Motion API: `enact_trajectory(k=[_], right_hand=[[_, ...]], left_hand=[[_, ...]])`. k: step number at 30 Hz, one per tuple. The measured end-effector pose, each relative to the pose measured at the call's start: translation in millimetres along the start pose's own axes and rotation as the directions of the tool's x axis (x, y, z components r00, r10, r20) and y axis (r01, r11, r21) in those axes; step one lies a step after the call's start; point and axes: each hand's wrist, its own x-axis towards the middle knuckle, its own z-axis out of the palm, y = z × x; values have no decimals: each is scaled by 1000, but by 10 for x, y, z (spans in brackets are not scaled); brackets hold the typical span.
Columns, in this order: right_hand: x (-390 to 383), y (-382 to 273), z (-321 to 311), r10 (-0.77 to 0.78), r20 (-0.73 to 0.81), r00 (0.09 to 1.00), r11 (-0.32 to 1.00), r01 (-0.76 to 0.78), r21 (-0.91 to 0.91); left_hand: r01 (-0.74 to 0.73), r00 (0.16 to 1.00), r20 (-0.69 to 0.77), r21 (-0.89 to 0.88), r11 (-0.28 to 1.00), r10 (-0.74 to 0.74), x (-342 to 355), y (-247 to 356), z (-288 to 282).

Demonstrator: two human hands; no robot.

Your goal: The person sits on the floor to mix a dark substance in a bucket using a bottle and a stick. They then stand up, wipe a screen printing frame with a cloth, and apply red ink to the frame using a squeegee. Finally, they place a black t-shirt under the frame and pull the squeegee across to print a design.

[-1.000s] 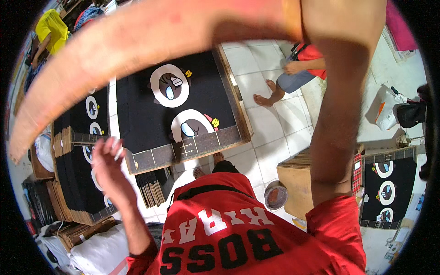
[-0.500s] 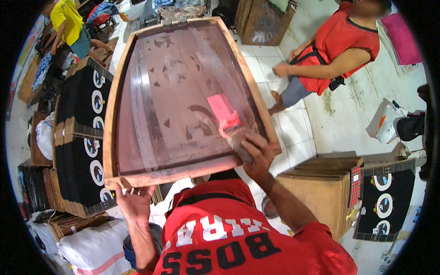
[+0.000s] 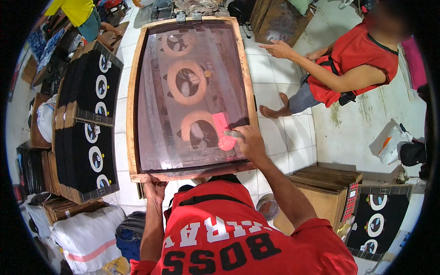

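Note:
A wood-framed printing screen (image 3: 134,91) with a purplish mesh lies in front of me. Through its mesh show round eye shapes on dark cloth. My left hand (image 3: 155,190) is closed on the near left corner of the frame, its fingers partly hidden beneath. Near the right side of the mesh, my right hand (image 3: 250,143) grips a squeegee (image 3: 234,134), mostly hidden by the fingers. Pink ink (image 3: 227,142) lies in a glossy pool beside it, and a flat pink strip (image 3: 220,120) extends away from the pool.
Black cloth panels with eye prints (image 3: 97,126) lie on stacked boards at left. At right stand more boards (image 3: 321,192) and another printed panel (image 3: 376,220). A person in red (image 3: 353,68) stands beyond the screen's right side; one in yellow (image 3: 77,11) is far left.
The screen has come down and straightened, and eye prints now show through its mesh. My left hand has moved right with the corner. The person in red has raised a hand.

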Motion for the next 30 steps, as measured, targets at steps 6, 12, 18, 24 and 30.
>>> enact_trajectory(k=[6,12,18,24,30], right_hand=[[103,121,332,-119,156,981,961,153,-230],[153,126,335,-116,197,974,956,164,-245],[-32,72,215,-54,384,922,939,178,-296],[93,92,265,-159,258,953,951,218,-219],[840,247,448,-213,226,951,920,273,-281]], left_hand=[[-11,998,70,32,999,8,202,-109,-216],[-33,999,26,109,993,30,141,-249,-153],[-101,995,9,153,983,101,6,-272,-14],[-115,990,-67,144,983,126,-87,-271,88],[-126,989,-50,190,974,138,-104,-285,58]])
